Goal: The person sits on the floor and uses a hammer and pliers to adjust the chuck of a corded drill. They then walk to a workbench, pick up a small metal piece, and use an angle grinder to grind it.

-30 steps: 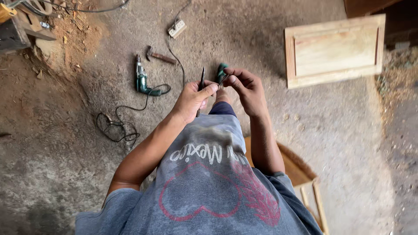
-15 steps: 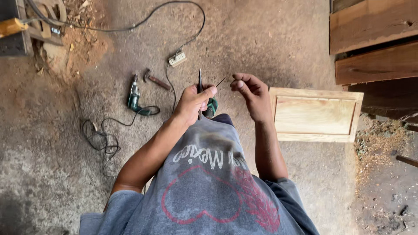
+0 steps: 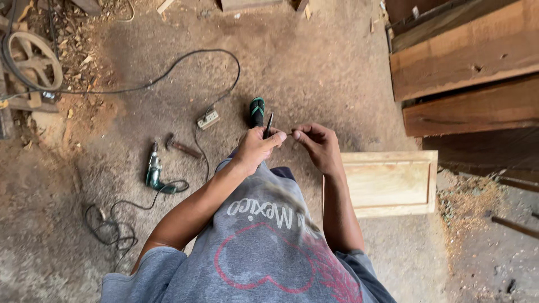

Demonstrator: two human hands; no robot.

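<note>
Two thick planks (image 3: 466,56) of rough brown wood lie stacked at the upper right, long and flat-faced. One pale wooden panel (image 3: 390,182), rectangular with a raised frame, lies flat on the dirt floor (image 3: 314,62) just right of the person. One spoked wheel (image 3: 33,59) sits among wood chips at the upper left. One black cable (image 3: 168,70) curves across the floor to a small pale socket block (image 3: 208,118). One green drill (image 3: 152,171) lies left of the person, its own cord coiled below it, and one hammer (image 3: 181,147) lies just beside it. One green and black sandal (image 3: 257,111) shows past the hands.

Both forearms reach forward from a grey shirt (image 3: 264,247), elbows bent, hands meeting in front of the chest. The left hand (image 3: 255,148) is curled shut around one thin dark tool (image 3: 269,124), a slim rod that stands upright from the fist. The right hand (image 3: 317,143) has its fingers pinched together, tips near the left thumb; whatever it pinches is too small to make out
</note>
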